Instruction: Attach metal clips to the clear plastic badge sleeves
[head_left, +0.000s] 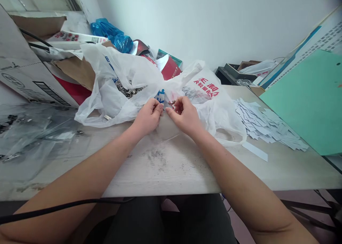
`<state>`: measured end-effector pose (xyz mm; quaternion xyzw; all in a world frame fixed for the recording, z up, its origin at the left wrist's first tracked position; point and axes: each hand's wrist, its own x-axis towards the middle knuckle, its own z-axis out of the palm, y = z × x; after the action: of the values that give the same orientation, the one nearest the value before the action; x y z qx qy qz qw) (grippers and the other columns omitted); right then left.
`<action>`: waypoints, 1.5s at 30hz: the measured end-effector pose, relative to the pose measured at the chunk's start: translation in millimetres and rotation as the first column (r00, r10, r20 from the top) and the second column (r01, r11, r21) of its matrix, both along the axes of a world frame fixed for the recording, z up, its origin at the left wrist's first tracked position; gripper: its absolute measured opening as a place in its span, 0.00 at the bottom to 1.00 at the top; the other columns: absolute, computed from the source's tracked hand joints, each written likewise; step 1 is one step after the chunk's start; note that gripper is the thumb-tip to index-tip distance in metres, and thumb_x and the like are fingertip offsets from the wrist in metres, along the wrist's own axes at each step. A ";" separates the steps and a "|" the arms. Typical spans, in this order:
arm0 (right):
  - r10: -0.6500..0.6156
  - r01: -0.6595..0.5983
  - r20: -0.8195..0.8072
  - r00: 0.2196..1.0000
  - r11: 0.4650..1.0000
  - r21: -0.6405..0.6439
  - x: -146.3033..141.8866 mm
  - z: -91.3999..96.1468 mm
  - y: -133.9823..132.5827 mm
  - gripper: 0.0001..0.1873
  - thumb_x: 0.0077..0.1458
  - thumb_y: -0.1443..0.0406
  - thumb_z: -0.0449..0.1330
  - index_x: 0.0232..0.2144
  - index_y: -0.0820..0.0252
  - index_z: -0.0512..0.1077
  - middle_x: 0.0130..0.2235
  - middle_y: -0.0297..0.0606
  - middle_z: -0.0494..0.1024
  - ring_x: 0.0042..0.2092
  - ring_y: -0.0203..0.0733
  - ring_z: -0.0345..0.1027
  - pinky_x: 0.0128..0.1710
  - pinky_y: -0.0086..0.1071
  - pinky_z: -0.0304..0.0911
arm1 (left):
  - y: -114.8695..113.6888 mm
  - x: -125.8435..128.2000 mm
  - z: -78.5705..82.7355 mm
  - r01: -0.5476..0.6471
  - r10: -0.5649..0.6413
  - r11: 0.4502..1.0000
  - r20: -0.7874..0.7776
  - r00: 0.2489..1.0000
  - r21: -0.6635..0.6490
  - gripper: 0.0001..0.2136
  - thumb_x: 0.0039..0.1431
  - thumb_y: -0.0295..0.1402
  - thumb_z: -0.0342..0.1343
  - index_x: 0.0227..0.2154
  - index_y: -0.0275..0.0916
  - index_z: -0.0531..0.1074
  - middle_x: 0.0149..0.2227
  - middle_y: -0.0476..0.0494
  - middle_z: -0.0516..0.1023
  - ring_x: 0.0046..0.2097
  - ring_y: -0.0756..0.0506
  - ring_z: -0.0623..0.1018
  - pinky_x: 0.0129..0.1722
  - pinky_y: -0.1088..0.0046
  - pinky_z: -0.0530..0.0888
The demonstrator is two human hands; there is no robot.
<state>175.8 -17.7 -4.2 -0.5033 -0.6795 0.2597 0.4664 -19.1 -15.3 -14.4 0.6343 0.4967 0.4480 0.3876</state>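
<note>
My left hand point(149, 116) is closed in a pinch on what looks like the edge of a small clear plastic bag point(169, 128), hard to make out against the table. To its right, my right hand point(186, 116) has its fingers curled around a small shiny metal piece point(172, 102), perhaps a clip. Behind my left hand, a white plastic bag point(103, 110) lies open with a heap of small metal parts point(130, 91) inside. Another white bag with red print point(204, 87) sits behind my right hand, holding something clear. One metal piece point(107, 117) rests near the left bag's front.
Flat clear bags point(34, 140) with a few metal parts cover the table's left. Many white paper slips point(267, 124) are piled at the right, beside a green board point(307, 101). A cardboard box point(34, 76) stands at the left. A black cable point(66, 205) crosses my left forearm.
</note>
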 end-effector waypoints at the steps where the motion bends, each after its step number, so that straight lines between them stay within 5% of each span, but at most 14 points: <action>1: -0.005 0.004 -0.052 0.999 1.000 -0.009 1.1 -0.9 1.2 0.18 0.61 0.57 0.72 0.40 0.49 0.64 0.36 0.29 0.75 0.36 0.42 0.69 0.42 0.42 0.67 | 1.0 -1.9 -0.3 -0.002 0.003 0.999 -0.031 1.000 0.039 0.14 0.80 0.43 0.59 0.37 0.45 0.67 0.29 0.50 0.76 0.26 0.47 0.70 0.29 0.69 0.66; 5: -0.008 0.006 -0.115 0.993 1.000 -0.022 6.2 -4.8 6.9 0.17 0.63 0.58 0.69 0.49 0.49 0.67 0.39 0.31 0.77 0.36 0.42 0.71 0.43 0.43 0.70 | 1.0 -5.1 2.2 0.014 0.006 0.992 -0.163 0.987 0.124 0.11 0.79 0.39 0.55 0.37 0.45 0.68 0.33 0.49 0.77 0.32 0.44 0.71 0.35 0.66 0.68; 10: 0.065 -0.065 -0.012 0.998 0.996 0.056 14.9 0.2 8.1 0.22 0.63 0.61 0.67 0.59 0.50 0.77 0.56 0.42 0.83 0.43 0.45 0.76 0.47 0.44 0.74 | -5.4 -4.1 10.0 0.028 0.008 0.991 -0.254 0.967 0.134 0.09 0.77 0.36 0.56 0.36 0.45 0.68 0.32 0.48 0.77 0.34 0.42 0.72 0.37 0.65 0.67; 16: 0.218 -0.223 0.239 0.946 0.975 -0.007 16.9 11.8 3.5 0.10 0.71 0.61 0.62 0.43 0.53 0.85 0.47 0.41 0.89 0.45 0.49 0.78 0.51 0.44 0.72 | -11.8 -3.1 16.0 0.082 -0.056 0.989 -0.209 0.976 0.121 0.08 0.72 0.33 0.62 0.35 0.45 0.70 0.32 0.49 0.78 0.34 0.42 0.72 0.39 0.66 0.64; 22: 0.139 -0.137 0.182 0.973 0.990 -0.024 7.4 6.1 0.6 0.08 0.70 0.57 0.63 0.38 0.53 0.76 0.40 0.38 0.86 0.39 0.47 0.76 0.45 0.42 0.69 | -9.9 -2.9 12.7 0.045 -0.033 0.995 -0.130 0.991 0.088 0.09 0.74 0.35 0.63 0.35 0.45 0.71 0.32 0.48 0.78 0.34 0.42 0.73 0.38 0.66 0.66; 28: -0.053 0.051 0.019 0.998 0.993 0.107 13.8 8.2 2.2 0.08 0.73 0.58 0.58 0.40 0.52 0.72 0.39 0.39 0.83 0.41 0.48 0.77 0.49 0.44 0.70 | -0.2 -5.5 6.9 0.016 -0.016 1.000 -0.074 0.997 -0.007 0.04 0.73 0.37 0.66 0.45 0.45 0.78 0.32 0.49 0.80 0.35 0.42 0.79 0.36 0.67 0.69; 32: 0.201 -0.201 0.009 0.980 0.980 -0.001 16.6 14.8 -1.4 0.09 0.70 0.56 0.64 0.39 0.53 0.76 0.46 0.41 0.85 0.44 0.47 0.77 0.46 0.41 0.72 | 2.2 -6.7 4.2 -0.014 0.017 0.999 -0.074 0.997 0.048 0.04 0.73 0.37 0.67 0.43 0.44 0.80 0.32 0.49 0.81 0.36 0.43 0.79 0.39 0.68 0.71; 36: 0.372 -0.372 -0.045 0.927 0.899 -0.229 8.8 11.6 -4.6 0.09 0.68 0.57 0.67 0.39 0.54 0.78 0.36 0.37 0.83 0.37 0.45 0.79 0.42 0.41 0.74 | -2.1 -5.4 10.5 -0.040 0.034 0.998 0.144 0.989 0.038 0.15 0.72 0.48 0.72 0.40 0.42 0.79 0.35 0.46 0.83 0.35 0.45 0.79 0.38 0.68 0.76; 41: 0.138 -0.172 -0.233 0.963 0.977 -0.130 2.1 7.8 -1.0 0.10 0.66 0.55 0.68 0.37 0.54 0.78 0.30 0.34 0.81 0.31 0.42 0.76 0.37 0.39 0.74 | -8.5 -3.1 22.6 0.050 0.049 0.981 0.480 0.876 -0.190 0.25 0.71 0.60 0.71 0.46 0.41 0.76 0.44 0.40 0.86 0.33 0.47 0.82 0.36 0.67 0.81; 45: 0.013 -0.062 -0.300 0.954 0.986 -0.154 4.6 6.9 4.3 0.14 0.65 0.52 0.70 0.35 0.53 0.77 0.30 0.34 0.81 0.30 0.42 0.75 0.35 0.39 0.73 | -12.3 -0.6 20.6 0.260 -0.099 0.923 0.477 0.873 -0.285 0.21 0.65 0.44 0.81 0.48 0.38 0.79 0.50 0.36 0.88 0.42 0.41 0.89 0.43 0.63 0.87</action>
<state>180.3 -13.4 2.8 -0.4814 -0.5875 0.3955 0.5164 -19.7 -27.5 6.2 0.4793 0.4000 0.4526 0.6367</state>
